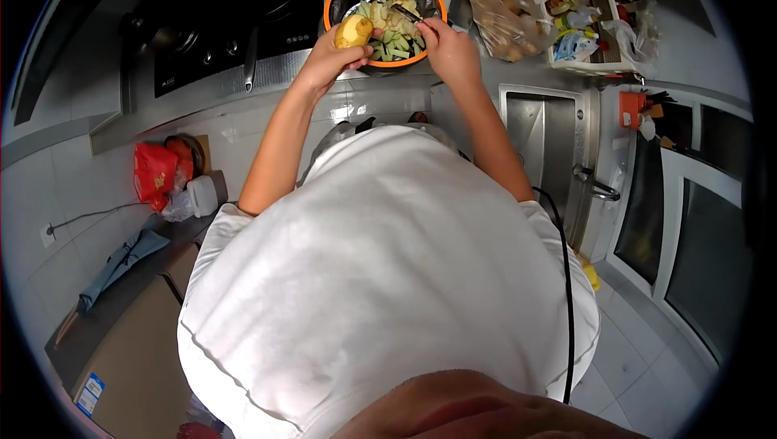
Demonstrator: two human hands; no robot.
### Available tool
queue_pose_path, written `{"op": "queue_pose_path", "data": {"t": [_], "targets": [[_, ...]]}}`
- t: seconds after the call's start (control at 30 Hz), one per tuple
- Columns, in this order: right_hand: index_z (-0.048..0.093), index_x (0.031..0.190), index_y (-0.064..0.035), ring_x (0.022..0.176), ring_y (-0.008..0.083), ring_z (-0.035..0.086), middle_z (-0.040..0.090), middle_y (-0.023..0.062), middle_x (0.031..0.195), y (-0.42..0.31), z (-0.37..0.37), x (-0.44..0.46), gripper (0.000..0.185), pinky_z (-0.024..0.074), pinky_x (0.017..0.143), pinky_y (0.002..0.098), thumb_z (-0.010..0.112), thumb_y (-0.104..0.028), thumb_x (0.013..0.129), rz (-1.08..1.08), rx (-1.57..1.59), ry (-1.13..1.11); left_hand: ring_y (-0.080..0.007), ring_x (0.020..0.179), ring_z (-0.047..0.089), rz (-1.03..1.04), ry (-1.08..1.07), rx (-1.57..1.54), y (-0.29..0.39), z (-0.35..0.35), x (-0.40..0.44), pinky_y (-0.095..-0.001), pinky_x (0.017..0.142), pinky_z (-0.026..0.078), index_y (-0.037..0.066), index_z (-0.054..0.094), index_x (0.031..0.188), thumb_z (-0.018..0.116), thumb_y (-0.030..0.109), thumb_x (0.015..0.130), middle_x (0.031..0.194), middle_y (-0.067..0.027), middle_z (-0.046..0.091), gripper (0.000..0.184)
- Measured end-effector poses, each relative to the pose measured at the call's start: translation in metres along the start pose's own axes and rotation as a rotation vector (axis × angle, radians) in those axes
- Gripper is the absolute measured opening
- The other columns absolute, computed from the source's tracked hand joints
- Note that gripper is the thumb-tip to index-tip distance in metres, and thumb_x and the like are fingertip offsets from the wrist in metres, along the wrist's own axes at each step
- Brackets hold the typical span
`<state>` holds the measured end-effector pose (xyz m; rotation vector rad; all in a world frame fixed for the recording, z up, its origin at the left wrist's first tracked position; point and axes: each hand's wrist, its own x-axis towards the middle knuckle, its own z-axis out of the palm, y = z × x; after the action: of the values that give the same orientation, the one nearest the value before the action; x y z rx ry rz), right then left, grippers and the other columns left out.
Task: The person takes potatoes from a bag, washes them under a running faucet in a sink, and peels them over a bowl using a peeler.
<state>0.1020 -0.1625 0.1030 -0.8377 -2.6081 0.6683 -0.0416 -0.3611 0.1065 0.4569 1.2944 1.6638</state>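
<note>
My left hand is closed around a potato whose skin is partly removed, with a pale bare patch facing up. In my right hand is a dark-handled peeler, its tip pointing left towards the potato but apart from it. Both hands are over the near part of a round bin with an orange rim and a dark inside. Pale green and yellowish peelings lie in the bin below them.
A black stovetop is to the left of the bin. On the right are a plastic bag of potatoes, a white basket of packets and a steel sink with a faucet. A black cable hangs along my right side.
</note>
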Motion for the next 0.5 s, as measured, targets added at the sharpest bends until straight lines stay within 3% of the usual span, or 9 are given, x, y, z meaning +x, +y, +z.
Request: {"op": "queue_pose_path", "data": {"t": [0.03,0.13,0.27,0.33,0.47,0.5], "targets": [[0.074,0.108,-0.0136,0.068,0.0365,0.069,0.070,0.0154,0.073,-0.002,-0.006,0.000,0.030,0.0533,0.060,0.0439,0.063,-0.040,0.100,0.003,0.006,-0.046,-0.0067,0.069,0.059,0.012,0.014,0.042,-0.001,0.000,0.001,-0.0193,0.058,0.046,-0.001,0.057,0.127,0.067,-0.001,0.089,0.116,-0.0084,0.073,0.040],[0.073,0.107,-0.0127,0.064,0.0337,0.069,0.069,0.0132,0.071,-0.020,-0.020,-0.006,0.029,0.0519,0.058,0.0414,0.064,-0.039,0.100,-0.066,0.139,-0.093,-0.0068,0.064,0.057,-0.041,0.050,0.062,0.006,0.008,0.000,-0.0200,0.053,0.044,-0.001,0.058,0.122,0.069,0.001,0.089,0.109,-0.0074,0.073,0.035],[0.073,0.103,-0.0176,0.065,0.0349,0.068,0.070,0.0106,0.071,-0.031,-0.013,-0.014,0.024,0.0539,0.058,0.0446,0.066,-0.040,0.098,-0.221,0.407,-0.170,-0.0063,0.060,0.054,-0.095,0.077,0.071,0.004,0.010,0.007,-0.0207,0.050,0.040,0.000,0.057,0.118,0.070,0.002,0.088,0.096,-0.0052,0.071,0.033],[0.073,0.102,-0.0171,0.064,0.0353,0.068,0.070,0.0088,0.071,-0.027,-0.002,-0.015,0.022,0.0536,0.057,0.0439,0.067,-0.038,0.098,-0.349,0.305,-0.119,-0.0055,0.058,0.051,-0.080,0.066,0.037,-0.003,0.006,0.010,-0.0210,0.049,0.038,0.001,0.057,0.118,0.069,0.001,0.087,0.091,-0.0038,0.066,0.033],[0.075,0.102,-0.0186,0.064,0.0360,0.068,0.070,0.0103,0.072,-0.014,0.004,0.004,0.025,0.0538,0.057,0.0447,0.065,-0.041,0.098,-0.260,0.207,-0.020,-0.0054,0.057,0.047,-0.089,0.032,-0.050,-0.004,0.012,0.003,-0.0207,0.049,0.037,0.001,0.056,0.118,0.066,-0.002,0.088,0.093,-0.0051,0.066,0.032],[0.076,0.105,-0.0164,0.067,0.0375,0.068,0.070,0.0136,0.074,-0.008,0.007,0.008,0.027,0.0540,0.060,0.0444,0.063,-0.040,0.100,-0.183,0.006,-0.046,-0.0054,0.057,0.046,-0.092,0.033,-0.073,-0.004,0.017,0.000,-0.0207,0.049,0.037,0.001,0.055,0.119,0.065,-0.004,0.088,0.094,-0.0057,0.065,0.033]]}}
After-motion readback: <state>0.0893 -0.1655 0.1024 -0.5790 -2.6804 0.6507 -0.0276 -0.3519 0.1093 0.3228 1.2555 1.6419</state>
